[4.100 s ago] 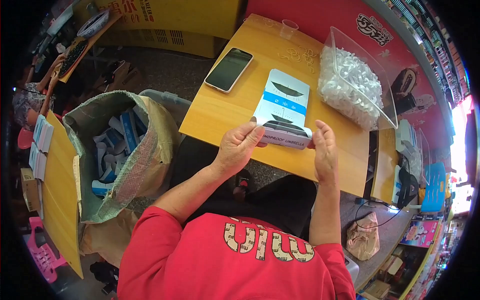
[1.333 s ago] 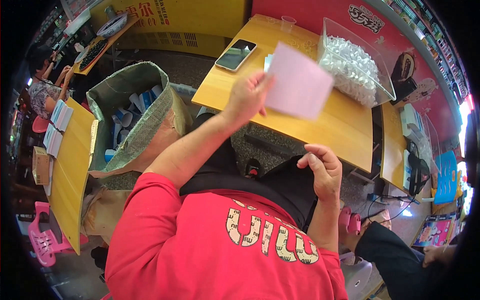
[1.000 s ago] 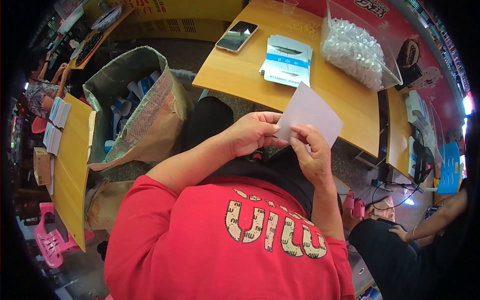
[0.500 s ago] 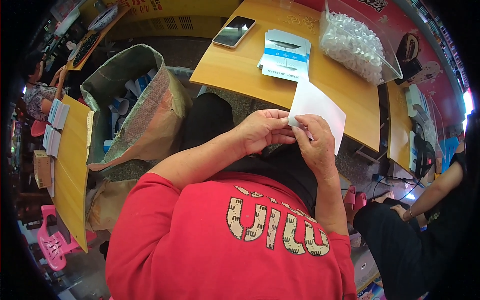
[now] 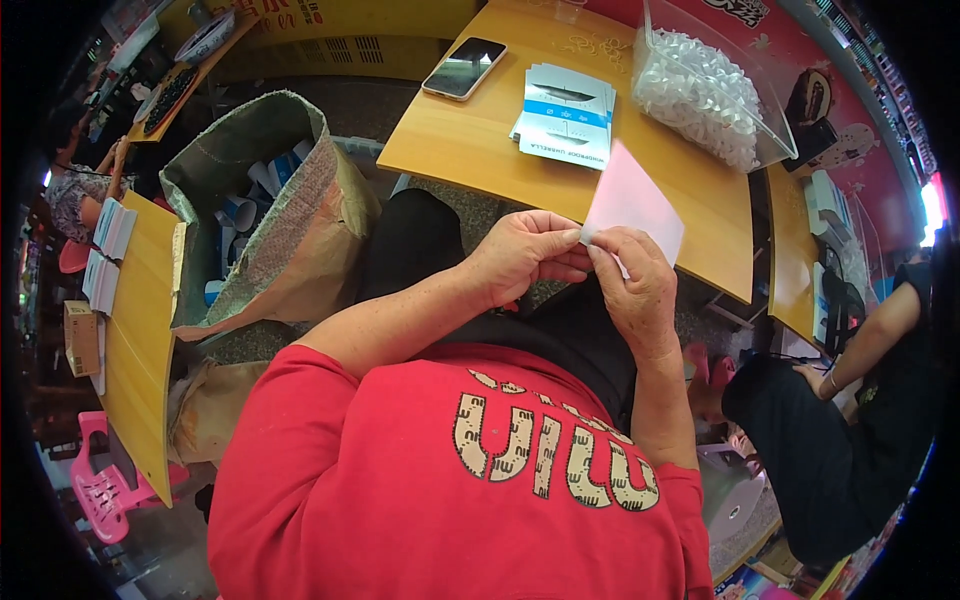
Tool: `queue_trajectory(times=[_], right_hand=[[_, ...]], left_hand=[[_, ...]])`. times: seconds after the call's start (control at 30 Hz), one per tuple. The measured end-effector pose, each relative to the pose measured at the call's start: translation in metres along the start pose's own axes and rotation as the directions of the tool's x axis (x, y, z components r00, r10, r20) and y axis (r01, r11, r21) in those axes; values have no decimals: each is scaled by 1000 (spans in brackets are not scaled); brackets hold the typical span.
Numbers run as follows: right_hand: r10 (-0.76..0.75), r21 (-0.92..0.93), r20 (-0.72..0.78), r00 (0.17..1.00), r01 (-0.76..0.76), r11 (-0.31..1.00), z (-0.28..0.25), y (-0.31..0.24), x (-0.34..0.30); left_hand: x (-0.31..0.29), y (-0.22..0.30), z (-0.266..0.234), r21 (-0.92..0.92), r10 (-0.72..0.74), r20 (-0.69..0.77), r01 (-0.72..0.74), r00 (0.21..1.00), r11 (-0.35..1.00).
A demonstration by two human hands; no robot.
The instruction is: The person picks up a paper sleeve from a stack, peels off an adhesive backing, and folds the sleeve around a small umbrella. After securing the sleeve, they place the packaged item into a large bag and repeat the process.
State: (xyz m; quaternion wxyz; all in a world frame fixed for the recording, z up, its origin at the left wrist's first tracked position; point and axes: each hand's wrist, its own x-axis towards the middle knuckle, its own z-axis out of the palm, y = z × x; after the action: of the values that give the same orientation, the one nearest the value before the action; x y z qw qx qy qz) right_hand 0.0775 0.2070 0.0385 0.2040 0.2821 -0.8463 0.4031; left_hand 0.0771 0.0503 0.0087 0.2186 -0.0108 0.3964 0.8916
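Between my hands, a pale card (image 5: 638,208) stands tilted over the table's near edge, its blank side showing a pinkish sheen. My left hand (image 5: 530,255) pinches the card's near left corner between thumb and fingers. Right beside it, my right hand (image 5: 635,282) is closed on the same corner, thumb and fingertips pressed together. Whether something small also lies under the fingertips is hidden. Just past the card, a stack of printed cards (image 5: 568,112) with a blue band and umbrella pictures lies on the wooden table (image 5: 480,135).
A phone (image 5: 464,68) lies at the table's far left. At its far right stands a clear bin (image 5: 783,150) heaped with curled white translucent pieces (image 5: 700,95). Left of me, a large woven sack (image 5: 325,215) holds rolled cards. A person (image 5: 830,420) sits at right.
The card has turned slightly and its face looks pinker. Both hands keep their grip near the corner. The person at right has shifted an arm and leg.
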Motion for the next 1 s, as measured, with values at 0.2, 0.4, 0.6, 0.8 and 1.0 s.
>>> queue_trajectory(times=[0.2, 0.4, 0.6, 0.8, 1.0], right_hand=[[-21, -29, -21, 1000, 21, 999, -2, -8, 2], [-30, -87, 9, 1000, 31, 996, -4, -16, 2], [-69, -175, 24, 997, 72, 982, 1, -19, 2], [-91, -226, -27, 995, 83, 971, 7, -14, 2], [-20, -138, -25, 999, 17, 990, 5, -15, 2]], left_hand=[[-4, 0, 8, 355, 204, 22, -198, 979, 914], [-11, -1, 8, 535, 302, 71, -292, 951, 793], [-13, -3, 9, 564, 381, 73, -354, 921, 747], [-12, -2, 11, 519, 329, 47, -304, 943, 799], [-12, -2, 10, 340, 248, 23, -240, 969, 909]])
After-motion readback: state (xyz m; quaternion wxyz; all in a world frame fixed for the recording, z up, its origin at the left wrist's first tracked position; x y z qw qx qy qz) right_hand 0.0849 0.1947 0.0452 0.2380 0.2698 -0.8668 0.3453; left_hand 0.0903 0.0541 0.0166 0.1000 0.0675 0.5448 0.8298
